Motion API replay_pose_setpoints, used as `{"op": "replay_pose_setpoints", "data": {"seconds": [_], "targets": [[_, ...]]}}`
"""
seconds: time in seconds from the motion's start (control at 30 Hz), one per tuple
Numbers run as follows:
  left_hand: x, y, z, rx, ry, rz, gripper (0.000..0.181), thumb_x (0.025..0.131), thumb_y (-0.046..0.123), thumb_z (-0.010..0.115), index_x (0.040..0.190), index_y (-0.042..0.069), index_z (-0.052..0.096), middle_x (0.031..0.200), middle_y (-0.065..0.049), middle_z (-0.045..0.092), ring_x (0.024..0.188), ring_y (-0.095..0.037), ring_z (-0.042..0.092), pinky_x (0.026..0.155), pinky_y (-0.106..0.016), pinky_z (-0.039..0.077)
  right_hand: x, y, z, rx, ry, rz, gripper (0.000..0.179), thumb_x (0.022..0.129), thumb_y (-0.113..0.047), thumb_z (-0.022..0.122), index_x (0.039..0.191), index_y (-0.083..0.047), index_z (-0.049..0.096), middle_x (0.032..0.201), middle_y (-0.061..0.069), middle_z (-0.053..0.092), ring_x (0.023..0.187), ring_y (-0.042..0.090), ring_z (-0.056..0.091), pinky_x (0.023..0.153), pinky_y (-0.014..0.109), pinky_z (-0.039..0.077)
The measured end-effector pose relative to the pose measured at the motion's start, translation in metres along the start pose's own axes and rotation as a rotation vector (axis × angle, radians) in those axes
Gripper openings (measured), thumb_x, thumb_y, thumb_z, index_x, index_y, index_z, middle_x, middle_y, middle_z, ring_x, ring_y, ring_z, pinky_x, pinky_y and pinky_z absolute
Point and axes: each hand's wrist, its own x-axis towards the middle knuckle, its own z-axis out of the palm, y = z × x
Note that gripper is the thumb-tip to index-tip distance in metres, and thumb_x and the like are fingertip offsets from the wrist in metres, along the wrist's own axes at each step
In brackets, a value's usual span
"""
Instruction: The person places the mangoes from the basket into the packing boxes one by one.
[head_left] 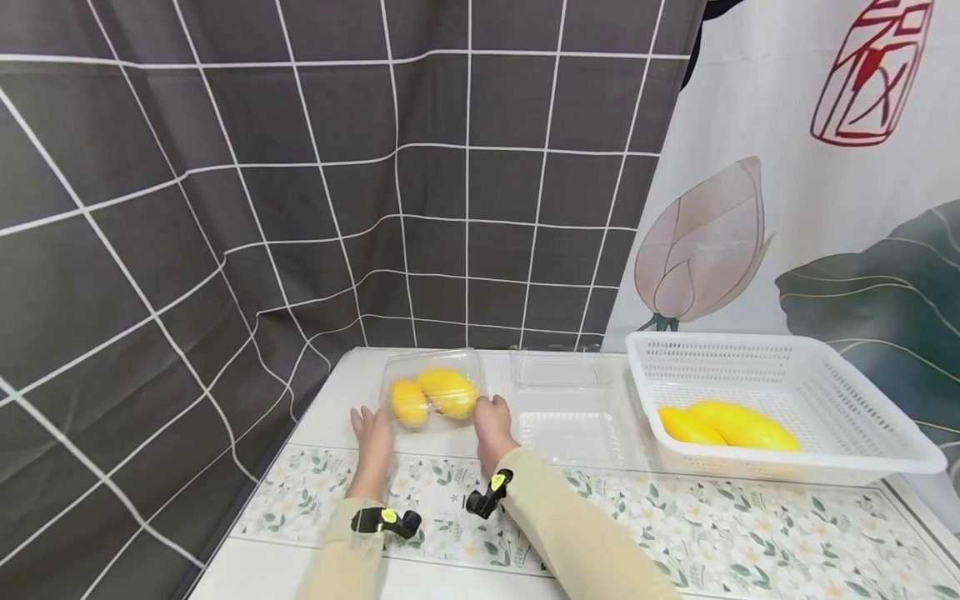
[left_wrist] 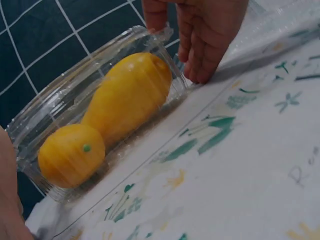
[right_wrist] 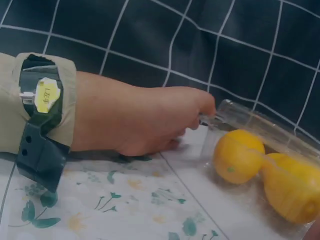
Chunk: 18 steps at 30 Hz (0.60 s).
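Note:
A clear plastic clamshell box [head_left: 433, 379] stands near the back of the table, its lid lying over two yellow fruits. One fruit looks round with a small green dot [left_wrist: 71, 156]; the other is longer and mango-shaped [left_wrist: 127, 95]. At the box's left end is my left hand [head_left: 372, 442], its thumb and finger pinching the rim's corner in the right wrist view. My right hand [head_left: 493, 429] holds the opposite end; in the left wrist view its thumb lies on the lid corner and its fingers point down outside the wall.
An open clear plastic box [head_left: 570, 437] lies right of my right hand, its lid [head_left: 562, 369] folded back toward the curtain. Beyond it stands a white perforated basket [head_left: 870, 408] with yellow fruits [head_left: 738, 423] inside. A dark checked curtain [head_left: 510, 192] hangs behind and to the left.

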Motion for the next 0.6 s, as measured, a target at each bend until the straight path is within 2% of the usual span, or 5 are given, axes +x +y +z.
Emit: {"op": "replay_pose_setpoints", "data": {"seconds": [0.07,0.17,0.23,0.43,0.6], "targets": [[0.0,-0.001,0.001,0.093,0.05,0.024,0.072,0.106,0.039,0.02,0.157,-0.009,0.0,0.164,-0.019,-0.026,0.151,-0.036,-0.023,0.124,-0.051,-0.005,0.0,0.002,0.002,-0.001,0.017,-0.016,0.064,0.103,-0.024,0.037,0.159,0.001,0.02,0.164,0.024,0.02,0.151,0.044,0.019,0.123,0.057,0.018],[-0.001,-0.003,0.002,0.179,0.081,0.011,0.076,0.105,0.046,0.016,0.157,-0.008,0.002,0.164,-0.016,-0.029,0.15,-0.037,-0.025,0.123,-0.053,-0.012,0.001,0.006,0.003,-0.019,0.048,-0.053,0.063,0.103,-0.026,0.036,0.158,0.004,0.024,0.163,0.025,0.025,0.15,0.043,0.023,0.123,0.055,0.022],[-0.001,-0.004,0.003,0.219,0.097,0.014,0.077,0.105,0.048,0.014,0.159,-0.006,0.004,0.165,-0.018,-0.025,0.15,-0.039,-0.024,0.122,-0.054,-0.016,0.002,0.009,0.004,-0.036,0.064,-0.077,0.063,0.103,-0.027,0.036,0.156,0.005,0.027,0.161,0.026,0.027,0.149,0.043,0.024,0.123,0.054,0.023],[0.003,-0.005,0.006,0.18,0.126,-0.017,0.08,0.104,0.056,0.011,0.16,0.005,-0.012,0.167,-0.019,-0.017,0.151,-0.04,-0.021,0.121,-0.054,-0.016,0.008,0.021,0.004,-0.1,0.065,-0.155,0.065,0.104,-0.031,0.034,0.156,0.006,0.027,0.164,0.023,0.023,0.152,0.04,0.018,0.125,0.051,0.016],[0.007,-0.007,0.005,0.232,0.116,0.045,0.074,0.106,0.049,0.011,0.161,0.003,-0.006,0.168,-0.017,-0.013,0.153,-0.034,-0.018,0.122,-0.052,-0.017,0.015,0.027,0.004,-0.237,0.113,-0.286,0.059,0.106,-0.03,0.032,0.148,0.01,0.042,0.16,0.025,0.031,0.151,0.039,0.022,0.126,0.049,0.017]]}}
